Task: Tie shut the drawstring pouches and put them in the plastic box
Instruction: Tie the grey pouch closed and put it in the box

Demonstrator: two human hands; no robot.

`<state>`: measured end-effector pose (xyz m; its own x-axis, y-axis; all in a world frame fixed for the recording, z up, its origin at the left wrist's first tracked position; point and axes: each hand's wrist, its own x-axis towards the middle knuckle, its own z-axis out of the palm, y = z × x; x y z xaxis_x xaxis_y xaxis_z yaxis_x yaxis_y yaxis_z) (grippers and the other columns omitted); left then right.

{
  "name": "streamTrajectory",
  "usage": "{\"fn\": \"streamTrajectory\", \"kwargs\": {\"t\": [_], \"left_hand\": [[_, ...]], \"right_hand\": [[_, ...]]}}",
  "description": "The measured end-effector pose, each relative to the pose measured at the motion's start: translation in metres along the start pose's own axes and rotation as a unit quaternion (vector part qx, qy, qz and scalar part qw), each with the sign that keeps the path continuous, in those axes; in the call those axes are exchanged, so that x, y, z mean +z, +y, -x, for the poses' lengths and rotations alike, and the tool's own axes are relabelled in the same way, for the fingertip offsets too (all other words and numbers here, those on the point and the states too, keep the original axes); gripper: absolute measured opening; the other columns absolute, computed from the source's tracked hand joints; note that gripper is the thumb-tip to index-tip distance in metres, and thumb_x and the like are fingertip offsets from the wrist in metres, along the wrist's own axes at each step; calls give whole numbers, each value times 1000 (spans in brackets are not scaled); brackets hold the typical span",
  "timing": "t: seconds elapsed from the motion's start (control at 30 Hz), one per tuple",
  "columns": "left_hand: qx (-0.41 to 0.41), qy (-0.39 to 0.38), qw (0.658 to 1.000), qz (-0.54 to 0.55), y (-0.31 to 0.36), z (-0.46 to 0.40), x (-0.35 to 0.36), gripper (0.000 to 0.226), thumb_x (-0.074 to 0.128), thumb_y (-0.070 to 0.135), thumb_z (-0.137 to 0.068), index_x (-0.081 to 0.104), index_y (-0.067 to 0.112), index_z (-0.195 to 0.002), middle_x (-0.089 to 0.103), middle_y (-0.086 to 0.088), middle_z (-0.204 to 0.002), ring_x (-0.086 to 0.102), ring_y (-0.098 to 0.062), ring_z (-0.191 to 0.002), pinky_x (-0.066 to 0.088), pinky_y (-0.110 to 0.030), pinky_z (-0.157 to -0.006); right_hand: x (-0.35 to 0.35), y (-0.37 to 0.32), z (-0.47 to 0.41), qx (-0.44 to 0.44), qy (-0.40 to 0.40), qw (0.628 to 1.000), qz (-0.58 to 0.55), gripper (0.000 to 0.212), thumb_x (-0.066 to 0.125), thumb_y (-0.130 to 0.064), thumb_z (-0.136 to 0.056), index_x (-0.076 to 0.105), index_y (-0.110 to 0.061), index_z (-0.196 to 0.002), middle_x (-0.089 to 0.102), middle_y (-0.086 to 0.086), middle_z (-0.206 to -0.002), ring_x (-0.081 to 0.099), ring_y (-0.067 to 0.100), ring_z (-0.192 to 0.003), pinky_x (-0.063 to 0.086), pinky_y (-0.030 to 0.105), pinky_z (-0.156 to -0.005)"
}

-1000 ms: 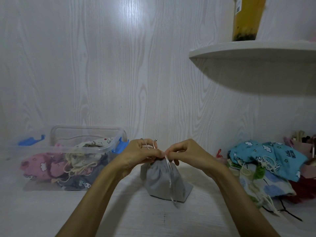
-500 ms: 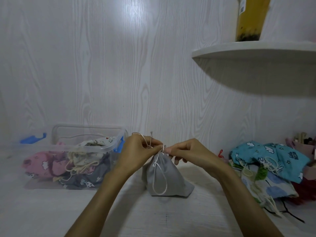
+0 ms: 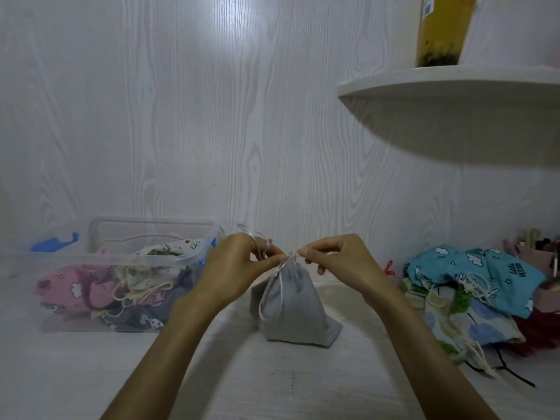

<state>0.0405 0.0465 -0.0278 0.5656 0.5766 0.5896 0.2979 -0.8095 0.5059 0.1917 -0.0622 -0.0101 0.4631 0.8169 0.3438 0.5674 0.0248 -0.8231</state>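
A pale, whitewashed wood-grain wall [image 3: 181, 116] fills the background, with a bright patch of reflected light high on it. A matching pale wood-grain tabletop [image 3: 91, 374] runs along the bottom of the view. At upper right a rounded white shelf [image 3: 439, 83] juts from the wall and casts a dark shadow beneath. On the shelf stands a tall yellow container [image 3: 442, 28] with a dark band at its base and a white label near its top edge; its upper part is cut off by the frame. At the far right edge, behind the fabric heap, a small cluster of indistinct upright items [image 3: 536, 242] shows, too blurred to identify.
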Motion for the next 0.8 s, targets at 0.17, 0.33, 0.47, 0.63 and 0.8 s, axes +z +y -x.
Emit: {"fn": "streamTrajectory", "kwargs": {"t": [0.17,0.33,0.47,0.63,0.8], "left_hand": [[-2,9,1000,11,1,-3,-7,7,62,40,-86,66,39,-81,64,21,-76,58,0,-77,40,-15,-62],[-15,-19,999,30,-7,-4,-6,8,64,37,-85,68,35,-79,70,14,-80,63,-3,-79,46,-17,-67],[-35,-43,996,75,-16,-4,4,14,65,35,-85,73,25,-80,72,10,-78,66,-8,-79,55,-35,-77],[-14,-31,991,132,-18,-4,5,14,64,36,-85,72,28,-77,72,10,-78,67,-7,-80,53,-40,-81],[9,-68,991,116,-16,-4,3,11,64,33,-86,69,35,-76,71,15,-80,65,-1,-81,50,-24,-77]], "right_hand": [[-16,-5,-2,-60,11,992,112,8,57,-28,-92,63,-22,-91,60,-8,-92,55,6,-79,41,12,-66],[-24,-4,-2,-71,-44,958,273,8,56,-35,-91,58,-34,-83,55,-8,-92,47,4,-76,42,31,-85],[-11,-6,-2,10,-63,998,-15,13,62,-29,-88,71,-21,-94,65,-8,-90,52,5,-78,39,18,-72],[-2,-2,-2,150,-172,908,-352,23,61,-33,-77,55,-15,-64,42,-2,-61,36,11,-59,30,25,-66],[-5,-3,-5,125,-62,986,95,56,36,-59,-91,43,-19,-52,46,-5,-60,40,11,-60,33,26,-67]]}}
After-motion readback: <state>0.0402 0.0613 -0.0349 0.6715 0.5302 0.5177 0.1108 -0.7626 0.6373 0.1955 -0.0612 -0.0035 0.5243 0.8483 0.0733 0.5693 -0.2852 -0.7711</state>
